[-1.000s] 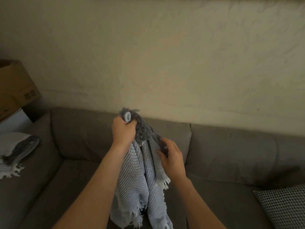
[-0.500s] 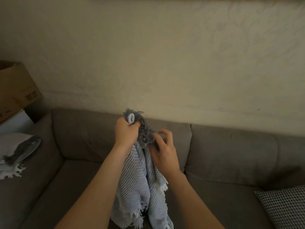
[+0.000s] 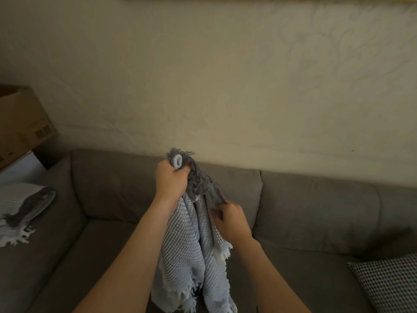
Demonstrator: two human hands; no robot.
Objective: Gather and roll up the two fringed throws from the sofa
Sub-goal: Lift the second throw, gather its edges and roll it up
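The left hand point(image 3: 171, 180) fists round the hanging throw's point(image 3: 182, 251) bunched top; the right hand point(image 3: 231, 219), at its four o'clock, pinches the dark fringe point(image 3: 203, 186); the second throw point(image 3: 21, 208) lies at nine o'clock on the sofa point(image 3: 316, 211).

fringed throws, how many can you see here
2. One throw hangs over the sofa, gripped at its top by the left hand and lower by the right hand. The second throw lies on the sofa's left end.
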